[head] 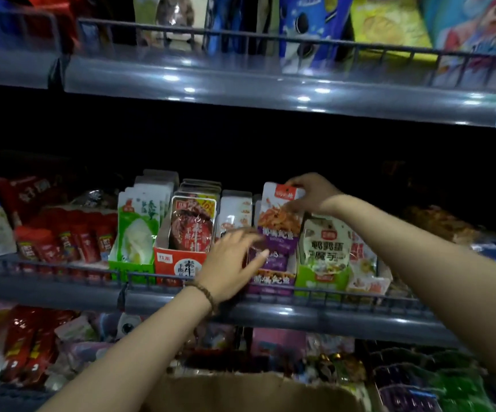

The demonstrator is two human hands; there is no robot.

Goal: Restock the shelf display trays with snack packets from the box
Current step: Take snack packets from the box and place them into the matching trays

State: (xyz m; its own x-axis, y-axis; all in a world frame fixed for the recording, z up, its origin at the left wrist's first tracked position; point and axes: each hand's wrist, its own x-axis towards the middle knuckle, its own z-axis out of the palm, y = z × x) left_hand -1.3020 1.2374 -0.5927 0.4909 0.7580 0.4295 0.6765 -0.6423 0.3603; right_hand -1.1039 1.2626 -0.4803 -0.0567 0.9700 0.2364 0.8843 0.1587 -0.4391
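Purple cardboard display tray (pixel 270 282), standing on the middle shelf (pixel 62 292) behind its wire rail, slightly toward 4 o'clock from the centre of the view. Item held: one snack packet (pixel 279 221), white top, orange picture, purple lower band, upright at the tray's 12 o'clock, above the packets already in it. Right hand (pixel 312 193): fingers and thumb pinch the packet's upper right corner. Left hand (pixel 232 263): fingers stretched and spread, gripping nothing, blurred, at the tray's 9 o'clock with the tips over its purple packets; contact cannot be told. Bead bracelet (pixel 206 295) on the left wrist. Neighbours on the same shelf: red tray (pixel 178 263) of brown-pictured packets at the purple tray's 9 o'clock; green tray (pixel 132 264) of white-and-green packets further along at 9 o'clock; light-green tray (pixel 321 279) just beside it at 3 o'clock. Brown cardboard box (pixel 241 391) at 6 o'clock, at the lower edge of the view between the forearms; contents hidden. Upper shelf (pixel 241 84) at 12 o'clock carries larger bags.
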